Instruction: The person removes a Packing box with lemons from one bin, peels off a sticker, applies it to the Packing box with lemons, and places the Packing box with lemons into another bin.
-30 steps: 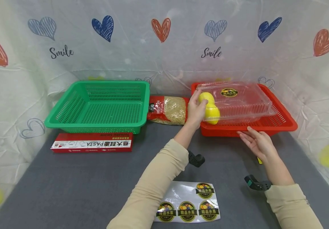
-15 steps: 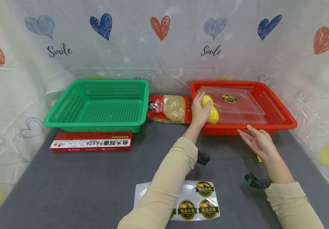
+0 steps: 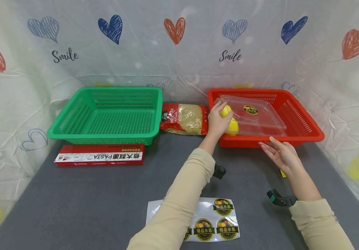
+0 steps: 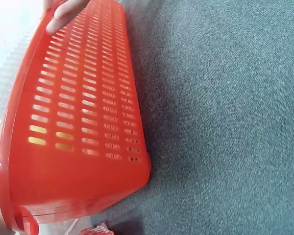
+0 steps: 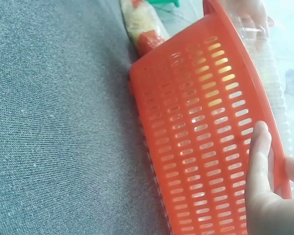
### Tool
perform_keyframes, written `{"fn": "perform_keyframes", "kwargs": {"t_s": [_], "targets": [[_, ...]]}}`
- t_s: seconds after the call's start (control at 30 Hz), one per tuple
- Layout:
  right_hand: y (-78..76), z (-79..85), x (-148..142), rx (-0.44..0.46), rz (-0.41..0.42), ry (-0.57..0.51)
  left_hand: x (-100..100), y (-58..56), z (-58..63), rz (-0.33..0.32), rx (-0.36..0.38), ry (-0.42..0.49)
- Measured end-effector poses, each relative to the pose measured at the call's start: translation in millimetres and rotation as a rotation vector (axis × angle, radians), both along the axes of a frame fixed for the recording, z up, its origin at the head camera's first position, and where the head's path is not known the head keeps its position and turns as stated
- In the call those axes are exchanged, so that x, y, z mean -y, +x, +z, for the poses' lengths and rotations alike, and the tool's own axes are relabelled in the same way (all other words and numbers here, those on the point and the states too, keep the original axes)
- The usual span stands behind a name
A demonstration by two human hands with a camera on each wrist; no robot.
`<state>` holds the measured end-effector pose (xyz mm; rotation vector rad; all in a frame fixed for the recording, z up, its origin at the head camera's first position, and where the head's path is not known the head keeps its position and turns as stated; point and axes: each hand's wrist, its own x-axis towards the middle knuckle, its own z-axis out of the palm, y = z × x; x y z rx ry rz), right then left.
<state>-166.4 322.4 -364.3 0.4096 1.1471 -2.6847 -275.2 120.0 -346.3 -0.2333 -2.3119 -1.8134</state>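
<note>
In the head view a clear plastic clamshell box lies inside the red basket. It has a black and gold round fruit label on its lid and rounded yellow pieces at its left end. My left hand grips the box's left end, thumb on top. My right hand pinches the basket's front rim, with fingers outside the wall. The right wrist view shows fingers of that hand along the red wall, and the yellow shows through the slots.
Left of the red basket lies a bag of pasta, beside a green basket. A red pasta box sits in front of the green one. A sticker sheet lies near the front, partly under my left sleeve.
The clear box has come down into the red basket, then shifted slightly left. My left hand moved a little right and down with it; my right hand stays at the rim.
</note>
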Motion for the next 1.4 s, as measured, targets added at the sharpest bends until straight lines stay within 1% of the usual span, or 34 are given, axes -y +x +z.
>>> {"fn": "perform_keyframes", "kwargs": {"t_s": [0.2, 0.3, 0.5, 0.63, 0.77, 0.83, 0.93, 1.07, 1.17, 1.33, 1.4], "targets": [[-0.4, -0.3, 0.7, 0.001, -0.002, -0.019, 2.8, -0.4, 0.6, -0.053, 0.008, -0.088], [-0.4, -0.1, 0.9, 0.006, -0.009, -0.022, 3.6, -0.4, 2.1, -0.076, 0.013, -0.15], [0.0, 0.2, -0.4, 0.004, -0.019, -0.015, 5.8, -3.2, 3.2, -0.169, 0.024, -0.279], [0.0, -0.3, -0.5, -0.001, -0.011, -0.018, 9.7, -3.7, 5.4, -0.219, 0.047, -0.311], [-0.1, -0.3, -0.1, 0.001, -0.013, -0.01, 13.8, -3.3, 8.4, -0.282, 0.092, -0.35], [-0.3, -0.1, 0.0, 0.004, -0.016, -0.004, 15.3, -2.8, 10.1, -0.319, 0.105, -0.401], [-0.5, 0.1, -0.1, 0.004, -0.013, 0.0, 16.6, -2.2, 12.2, -0.363, 0.091, -0.477], [-0.9, -0.6, -0.3, -0.004, -0.002, -0.006, 16.3, -1.4, 13.1, -0.387, 0.084, -0.534], [-1.2, -0.7, -0.1, -0.007, 0.0, -0.006, 14.2, -0.1, 13.5, -0.406, 0.088, -0.597], [-1.4, 0.6, 0.1, -0.002, -0.012, 0.005, 9.7, 2.6, 16.3, -0.434, 0.057, -0.759], [-1.3, 0.8, 0.3, 0.005, -0.021, 0.0, 7.6, 3.9, 17.4, -0.44, 0.052, -0.84]]}}
